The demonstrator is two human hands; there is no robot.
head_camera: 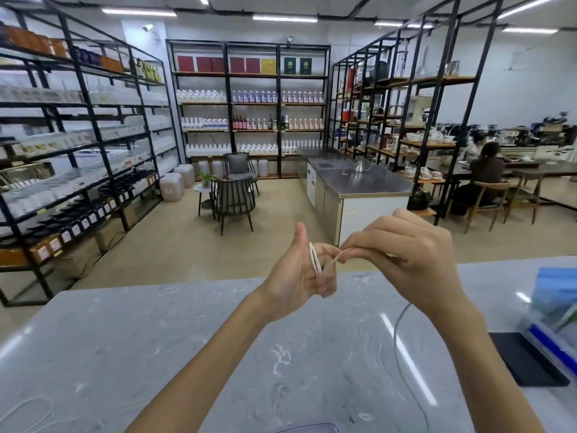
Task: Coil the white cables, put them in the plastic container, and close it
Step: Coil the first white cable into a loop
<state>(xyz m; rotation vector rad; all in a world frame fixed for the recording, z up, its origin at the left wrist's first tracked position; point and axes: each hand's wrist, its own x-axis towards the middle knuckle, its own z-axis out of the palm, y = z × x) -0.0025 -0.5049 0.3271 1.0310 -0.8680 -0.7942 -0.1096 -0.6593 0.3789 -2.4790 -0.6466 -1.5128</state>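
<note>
My left hand (296, 270) is raised above the grey marble counter (156, 348), thumb up, with loops of a white cable (315, 259) wound round its fingers. My right hand (406, 254) pinches the same cable just right of the loops. The loose rest of the cable (398, 339) hangs down under my right wrist and trails over the counter. Another white cable (34, 414) lies loose at the counter's near left. A clear plastic edge (307, 429), perhaps the container or its lid, peeks in at the bottom of the frame.
At the right edge stands a clear plastic box with blue trim (555, 310), and a black flat pad (527, 359) lies beside it. Beyond the counter are shelving racks, chairs (234, 198), a steel island (352, 182) and seated people (487, 170).
</note>
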